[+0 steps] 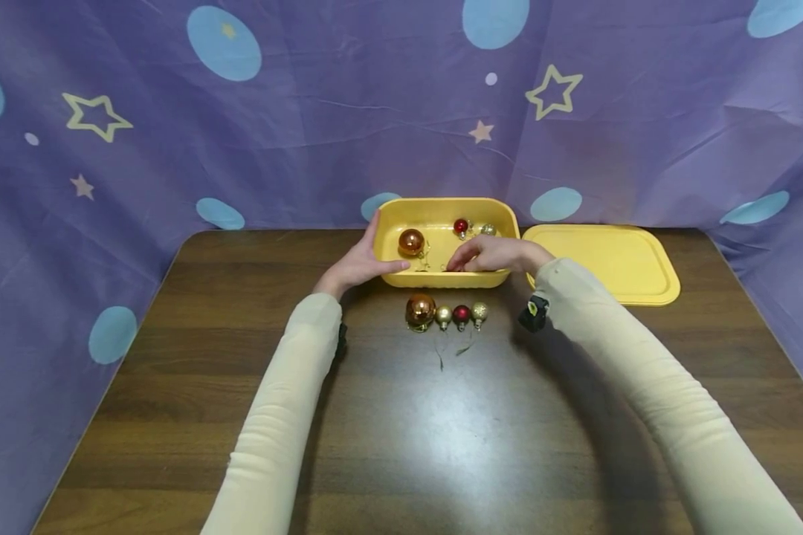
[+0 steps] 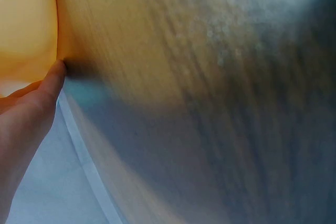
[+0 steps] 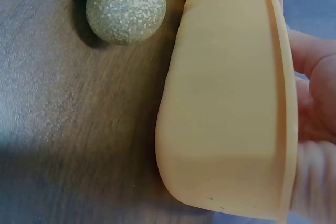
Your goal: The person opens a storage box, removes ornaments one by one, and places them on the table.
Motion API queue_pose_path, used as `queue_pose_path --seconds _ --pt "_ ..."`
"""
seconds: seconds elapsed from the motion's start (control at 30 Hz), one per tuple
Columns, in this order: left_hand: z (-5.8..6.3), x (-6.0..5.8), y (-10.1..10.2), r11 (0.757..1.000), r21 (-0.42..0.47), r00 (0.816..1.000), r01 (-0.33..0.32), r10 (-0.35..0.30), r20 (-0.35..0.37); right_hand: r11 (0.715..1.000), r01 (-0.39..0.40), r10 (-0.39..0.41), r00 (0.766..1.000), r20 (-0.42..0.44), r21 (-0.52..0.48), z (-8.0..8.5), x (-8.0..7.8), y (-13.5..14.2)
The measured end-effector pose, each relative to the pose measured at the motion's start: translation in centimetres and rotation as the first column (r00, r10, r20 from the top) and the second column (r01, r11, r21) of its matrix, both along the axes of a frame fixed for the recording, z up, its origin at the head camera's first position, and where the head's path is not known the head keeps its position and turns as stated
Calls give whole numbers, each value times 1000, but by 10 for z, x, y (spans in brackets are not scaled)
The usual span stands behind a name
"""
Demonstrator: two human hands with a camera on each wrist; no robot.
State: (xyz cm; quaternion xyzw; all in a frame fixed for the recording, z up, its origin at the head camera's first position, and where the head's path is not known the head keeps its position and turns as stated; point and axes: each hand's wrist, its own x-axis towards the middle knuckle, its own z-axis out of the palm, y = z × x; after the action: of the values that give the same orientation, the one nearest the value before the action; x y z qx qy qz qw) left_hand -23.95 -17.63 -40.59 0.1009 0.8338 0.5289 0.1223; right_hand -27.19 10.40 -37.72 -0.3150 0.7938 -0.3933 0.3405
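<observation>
A yellow plastic container (image 1: 388, 279) stands at the back of the table. My left hand (image 1: 361, 261) grips its left end, the thumb over the front rim and the fingers along the outer wall. Inside lie a large copper bauble (image 1: 411, 242), a small red bauble (image 1: 461, 225) and a small gold bauble (image 1: 488, 229). My right hand (image 1: 491, 255) reaches over the front wall into the container, fingers bent downward. Its fingertips are low inside, and I cannot tell what they hold. In the right wrist view the container's wall (image 3: 226, 98) hides those fingertips.
In front of the container sit a copper bauble (image 1: 420, 310), a pale gold bauble (image 1: 444, 316), a dark red bauble (image 1: 462, 316) and a glittery gold bauble (image 1: 479, 312) in a row. A yellow lid (image 1: 602, 260) lies to the right. A purple patterned cloth (image 1: 348, 111) hangs behind.
</observation>
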Motion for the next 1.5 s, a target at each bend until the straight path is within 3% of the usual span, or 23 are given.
queue_pose_path --seconds 0.23,0.5,0.6,0.7,0.83,1.03,1.2,1.5 --pt "0 1 0 1000 10 1000 1 0 -15 999 30 -30 998 60 -10 -5 -3 -3" --pt "1 3 2 1000 17 1000 -7 7 -13 993 -94 93 996 -10 -75 -14 -8 -8" --pt "0 3 2 1000 5 1000 -10 10 -14 987 -86 88 996 11 -137 -15 -8 -9" --pt "0 2 3 1000 17 1000 -8 8 -16 980 -43 52 998 40 -193 -15 -6 -10" --pt "0 2 2 1000 24 1000 -4 4 -15 969 70 -54 996 71 -238 -11 -3 -10" --pt "0 2 1 1000 8 1000 -7 7 -20 926 230 -180 966 185 -301 -7 4 -9" --pt "-2 2 2 1000 8 1000 -8 8 -14 898 265 -193 955 227 -352 -4 8 -3" --pt "1 3 1 1000 23 1000 -6 6 -15 877 299 -258 954 155 -377 4 19 14"
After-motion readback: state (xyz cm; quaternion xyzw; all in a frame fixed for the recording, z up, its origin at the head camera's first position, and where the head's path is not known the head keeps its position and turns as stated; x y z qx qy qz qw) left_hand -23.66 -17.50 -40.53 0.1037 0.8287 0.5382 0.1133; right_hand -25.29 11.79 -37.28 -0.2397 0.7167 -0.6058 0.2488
